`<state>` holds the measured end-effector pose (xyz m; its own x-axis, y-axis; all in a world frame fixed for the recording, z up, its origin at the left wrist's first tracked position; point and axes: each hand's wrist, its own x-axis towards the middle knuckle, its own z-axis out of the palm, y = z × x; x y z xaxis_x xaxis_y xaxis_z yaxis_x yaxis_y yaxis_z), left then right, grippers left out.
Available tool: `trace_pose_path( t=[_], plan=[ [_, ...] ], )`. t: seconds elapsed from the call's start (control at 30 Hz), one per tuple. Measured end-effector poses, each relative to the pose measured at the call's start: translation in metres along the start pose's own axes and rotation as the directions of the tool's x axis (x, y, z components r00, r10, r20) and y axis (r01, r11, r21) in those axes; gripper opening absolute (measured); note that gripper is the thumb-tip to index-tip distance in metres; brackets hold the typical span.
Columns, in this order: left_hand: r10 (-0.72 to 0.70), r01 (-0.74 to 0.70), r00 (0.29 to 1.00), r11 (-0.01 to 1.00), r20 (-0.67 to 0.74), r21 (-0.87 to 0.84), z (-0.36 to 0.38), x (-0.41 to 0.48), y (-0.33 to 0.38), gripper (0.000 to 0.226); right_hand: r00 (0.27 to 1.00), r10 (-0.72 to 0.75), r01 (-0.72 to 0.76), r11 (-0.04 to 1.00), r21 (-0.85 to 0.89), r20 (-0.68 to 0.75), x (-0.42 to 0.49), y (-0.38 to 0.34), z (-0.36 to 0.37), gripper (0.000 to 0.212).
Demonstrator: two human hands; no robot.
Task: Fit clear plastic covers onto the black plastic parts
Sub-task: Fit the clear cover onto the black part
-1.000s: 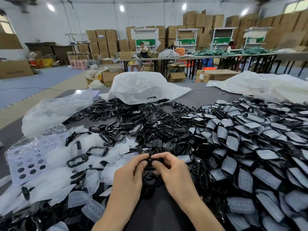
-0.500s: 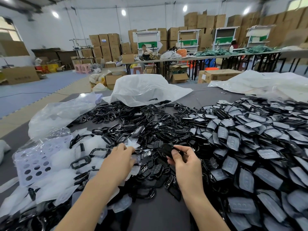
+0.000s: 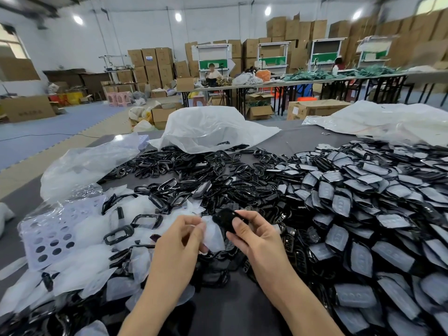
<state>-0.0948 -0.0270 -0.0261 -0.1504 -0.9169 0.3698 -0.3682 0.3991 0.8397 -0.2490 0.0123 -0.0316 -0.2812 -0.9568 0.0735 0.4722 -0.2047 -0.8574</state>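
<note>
Your right hand (image 3: 254, 236) pinches a black part (image 3: 224, 219) between thumb and fingertips, held up just above the heap. Your left hand (image 3: 179, 238) pinches a clear cover (image 3: 214, 235), whose edge sits right beside the part, touching or nearly so. To seat it well, I'd judge you should square the cover's outline to the part first, then press around the edge, not the middle, keeping your right thumb off the face being covered. The covered pieces (image 3: 363, 214) lie out past your right hand, and the loose covers (image 3: 84, 263) lie out past your left, on the tabletop (image 3: 230, 311). Half a second ago your left hand was down among those loose covers while the right held the part alone. Now the left has come up with a cover and met it.
</note>
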Motion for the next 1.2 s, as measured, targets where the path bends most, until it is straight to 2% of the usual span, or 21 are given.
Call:
trace_pose_path(
  t=[0.1,0.23,0.3,0.37,0.47,0.53,0.63,0.7,0.77,1.1,1.2],
  plan=[
    [-0.082,0.084,0.996,0.99,0.02,-0.111,0.006,-0.005,0.006,0.008,0.997,0.037,-0.035,0.999,-0.029,0.074,-0.004,0.004,0.004,0.009],
    [-0.12,0.108,0.986,0.989,-0.12,-0.101,0.003,-0.005,0.005,0.007,0.999,0.041,-0.043,0.987,-0.156,-0.017,-0.003,0.005,0.0,0.014],
    [-0.113,0.085,0.978,0.984,-0.175,-0.158,-0.003,-0.003,0.003,0.008,0.999,0.04,-0.047,0.98,-0.192,-0.037,-0.003,0.004,-0.001,0.013],
    [-0.096,0.062,0.985,0.973,-0.145,-0.223,-0.007,-0.004,0.003,0.02,0.999,0.004,-0.012,0.971,-0.238,-0.032,-0.004,0.003,-0.001,0.012],
    [-0.076,0.065,0.996,0.975,-0.047,-0.213,-0.003,-0.01,0.002,0.033,0.996,-0.078,0.063,0.964,-0.258,-0.048,-0.004,0.002,0.0,0.011],
    [-0.069,0.068,0.998,0.981,0.005,-0.184,0.001,-0.014,0.002,0.039,0.992,-0.09,0.071,0.977,-0.202,-0.085,-0.002,0.001,-0.001,0.009],
    [-0.001,0.004,0.999,0.995,0.035,-0.099,0.004,-0.017,0.005,0.045,0.997,-0.007,0.01,0.999,0.038,-0.082,0.0,-0.002,-0.001,0.011],
    [0.074,-0.073,0.997,0.996,0.018,-0.055,0.006,-0.017,0.007,0.031,0.999,0.027,-0.022,0.992,0.125,-0.037,-0.001,-0.004,0.0,0.011],
    [0.072,-0.071,0.997,0.995,0.005,-0.072,0.008,-0.018,0.007,0.009,1.0,0.026,-0.025,0.99,0.14,-0.008,-0.002,-0.005,0.001,0.011],
    [-0.013,0.036,0.994,0.977,0.108,-0.212,0.011,-0.019,0.004,0.021,0.997,0.068,-0.065,0.989,0.133,-0.02,-0.004,-0.004,0.003,0.024],
    [-0.037,0.062,0.994,0.966,0.105,-0.249,0.011,-0.019,0.006,0.014,0.997,0.058,-0.052,0.991,0.124,-0.043,-0.003,-0.003,0.003,0.022]
  ],
)
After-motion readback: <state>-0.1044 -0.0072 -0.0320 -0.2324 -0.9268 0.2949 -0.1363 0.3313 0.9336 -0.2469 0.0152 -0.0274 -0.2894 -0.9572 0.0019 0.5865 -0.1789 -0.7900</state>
